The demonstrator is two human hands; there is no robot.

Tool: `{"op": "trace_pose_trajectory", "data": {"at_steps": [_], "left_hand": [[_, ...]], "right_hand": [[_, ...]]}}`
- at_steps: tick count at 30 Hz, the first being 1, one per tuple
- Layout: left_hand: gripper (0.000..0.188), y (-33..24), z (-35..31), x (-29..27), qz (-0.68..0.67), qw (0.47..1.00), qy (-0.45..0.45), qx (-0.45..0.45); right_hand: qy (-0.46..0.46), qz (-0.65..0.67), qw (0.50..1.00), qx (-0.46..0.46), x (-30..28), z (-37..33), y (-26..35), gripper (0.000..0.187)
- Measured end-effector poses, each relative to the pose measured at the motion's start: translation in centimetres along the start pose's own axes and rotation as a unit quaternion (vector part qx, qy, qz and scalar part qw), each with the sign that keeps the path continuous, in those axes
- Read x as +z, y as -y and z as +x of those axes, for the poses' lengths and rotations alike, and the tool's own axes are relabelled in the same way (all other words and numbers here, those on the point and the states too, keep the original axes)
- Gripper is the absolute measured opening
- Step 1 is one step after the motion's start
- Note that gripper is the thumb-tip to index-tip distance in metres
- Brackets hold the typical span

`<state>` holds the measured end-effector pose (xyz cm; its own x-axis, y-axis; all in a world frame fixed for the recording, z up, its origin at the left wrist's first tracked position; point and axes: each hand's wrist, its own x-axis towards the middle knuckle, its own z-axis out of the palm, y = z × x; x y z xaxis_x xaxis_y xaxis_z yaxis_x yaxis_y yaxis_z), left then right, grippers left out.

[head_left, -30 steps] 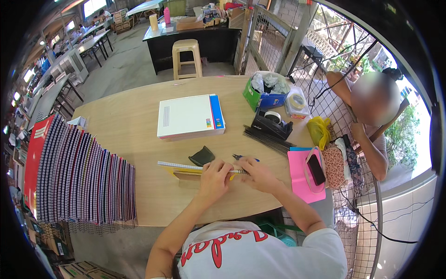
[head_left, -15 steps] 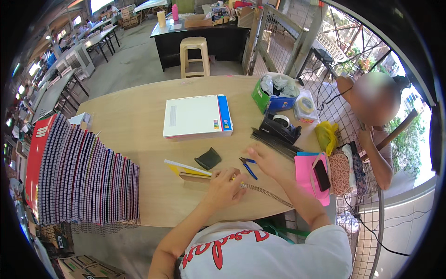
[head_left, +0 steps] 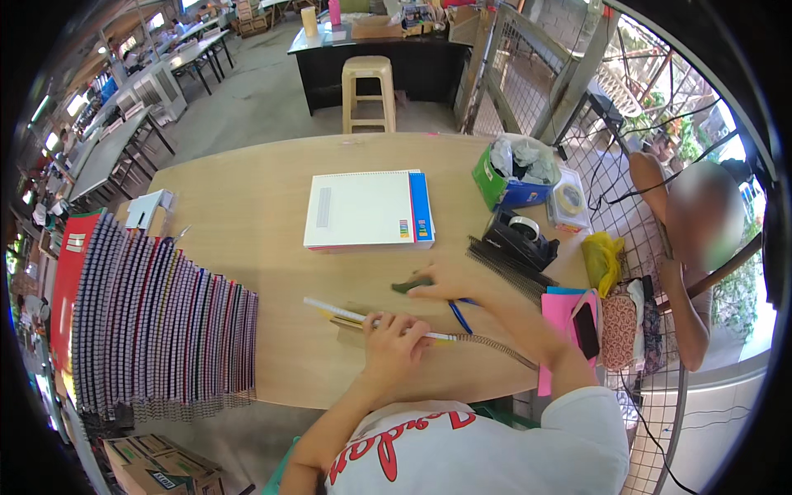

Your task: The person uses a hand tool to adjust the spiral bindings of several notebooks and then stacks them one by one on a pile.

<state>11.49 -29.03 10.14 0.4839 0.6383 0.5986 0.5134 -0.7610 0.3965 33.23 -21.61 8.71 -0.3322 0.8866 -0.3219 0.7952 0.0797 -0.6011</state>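
Observation:
My left hand is closed on a thin notebook standing on its edge, its white and yellow sheets showing. A long dark spiral binding coil trails from the notebook's edge toward the table's right side. My right hand reaches ahead of it, its fingers on a small dark green pad, which they seem to grip. Under that hand lies a pair of blue-handled pliers, its head hidden. Farther off, a stack of white-covered notebooks with a blue side strip lies flat.
At left stands a long row of spiral-bound notebooks. Along the right are loose coils, a tape dispenser, a green-blue box, a yellow bag and a phone. Another person is beyond the wire mesh.
My right hand has moved left from beside the pliers onto the dark pad. My left hand still holds the notebook, now lower and more closed over its edge. The view has shifted slightly.

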Motion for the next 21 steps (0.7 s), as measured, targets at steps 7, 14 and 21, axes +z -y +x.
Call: {"op": "trace_pose_trajectory", "data": {"at_steps": [7,14,21], "left_hand": [[0.018,0.6,0.3,0.6,-0.055,0.995,0.084,0.008],[0.023,0.9,0.7,0.3,-0.065,0.993,0.091,0.031],[0.046,0.7,1.2,-0.7,-0.103,0.99,0.091,0.018]], "right_hand": [[0.103,0.167,0.972,-0.128,-1.9,-10.6,-3.8,0.057],[0.029,0.189,0.975,-0.115,-1.6,-10.5,-3.5,0.045],[0.045,0.15,0.982,-0.109,-1.1,-9.8,-3.5,0.05]]}}
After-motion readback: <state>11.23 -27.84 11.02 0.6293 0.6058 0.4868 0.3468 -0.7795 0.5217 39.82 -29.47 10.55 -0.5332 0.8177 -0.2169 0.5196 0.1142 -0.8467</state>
